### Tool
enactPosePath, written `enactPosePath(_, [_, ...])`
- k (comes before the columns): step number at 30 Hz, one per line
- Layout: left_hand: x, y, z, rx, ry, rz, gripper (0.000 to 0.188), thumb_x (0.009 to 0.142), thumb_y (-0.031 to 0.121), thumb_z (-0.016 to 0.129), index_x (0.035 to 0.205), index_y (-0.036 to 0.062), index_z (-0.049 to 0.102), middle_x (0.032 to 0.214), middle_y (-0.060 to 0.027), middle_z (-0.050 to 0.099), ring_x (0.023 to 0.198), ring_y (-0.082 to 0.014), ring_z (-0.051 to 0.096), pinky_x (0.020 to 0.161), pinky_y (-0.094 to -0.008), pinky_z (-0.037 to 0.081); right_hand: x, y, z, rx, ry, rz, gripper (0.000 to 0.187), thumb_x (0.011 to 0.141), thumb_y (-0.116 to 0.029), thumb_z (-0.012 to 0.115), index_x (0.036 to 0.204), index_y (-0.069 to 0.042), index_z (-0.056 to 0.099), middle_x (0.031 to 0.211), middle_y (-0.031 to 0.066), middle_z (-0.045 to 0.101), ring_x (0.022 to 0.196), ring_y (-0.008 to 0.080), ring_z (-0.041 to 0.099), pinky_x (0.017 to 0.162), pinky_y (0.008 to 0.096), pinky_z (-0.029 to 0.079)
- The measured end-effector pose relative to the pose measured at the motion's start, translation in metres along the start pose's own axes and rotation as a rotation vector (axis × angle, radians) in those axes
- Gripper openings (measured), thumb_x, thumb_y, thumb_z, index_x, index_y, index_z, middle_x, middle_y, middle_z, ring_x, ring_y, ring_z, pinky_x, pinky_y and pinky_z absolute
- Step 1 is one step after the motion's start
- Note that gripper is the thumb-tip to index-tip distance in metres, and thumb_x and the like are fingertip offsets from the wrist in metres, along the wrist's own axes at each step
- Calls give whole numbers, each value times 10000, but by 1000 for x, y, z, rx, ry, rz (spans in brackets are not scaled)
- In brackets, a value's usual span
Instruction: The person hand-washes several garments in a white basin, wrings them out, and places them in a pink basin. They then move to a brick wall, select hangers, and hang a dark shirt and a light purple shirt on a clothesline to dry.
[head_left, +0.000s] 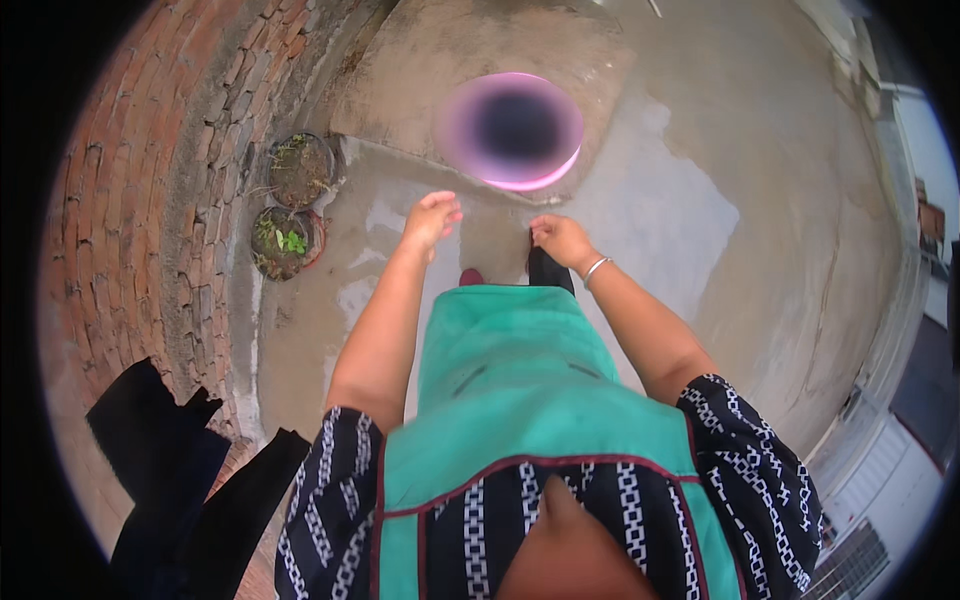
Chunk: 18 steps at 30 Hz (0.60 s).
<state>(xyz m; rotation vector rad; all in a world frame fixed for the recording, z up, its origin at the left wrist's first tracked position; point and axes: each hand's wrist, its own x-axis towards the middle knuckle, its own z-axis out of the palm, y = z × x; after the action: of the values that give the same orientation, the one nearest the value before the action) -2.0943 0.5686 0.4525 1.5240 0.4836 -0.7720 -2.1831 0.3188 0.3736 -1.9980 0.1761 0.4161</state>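
Observation:
My left hand (434, 220) is held out in front of me, its fingers loosely bent and the thumb apart, with nothing visible in it. My right hand (562, 240), with a silver bangle (597, 268) at the wrist, hangs a little nearer to me. Its fingers are half curled and somewhat spread, and no held object shows. Beyond both hands, touching neither, stands a round pink basin (541, 182). A blur covers its inside, so the dark contents cannot be made out.
The basin stands on a raised concrete slab (400, 90). Two plant pots (301, 170) sit by the brick wall (120, 230) on the left. Wet patches mark the concrete floor (650, 200). Dark cloth (160, 450) hangs at lower left. My green apron (510, 400) covers my front.

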Motion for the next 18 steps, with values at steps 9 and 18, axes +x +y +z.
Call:
enactPosePath(9, [187,-71,37,-204,115,-285,376,862,143,488,1232,84,451,1138,-100,560,1015,-192,552,882,-335,414,175,69,40,-374,-105,-47,300,802,-81,479,1085,-30,562,909,218,620,871,374,587,775,432,465])
enactPosePath(18, [288,-122,47,-294,151,-297,336,862,136,490,1191,69,479,1114,-71,559,986,-176,549,831,-305,396,281,125,92,-648,-300,-102,534,788,-20,460,1313,-82,380,1348,132,408,1106,295,524,859,370,471])
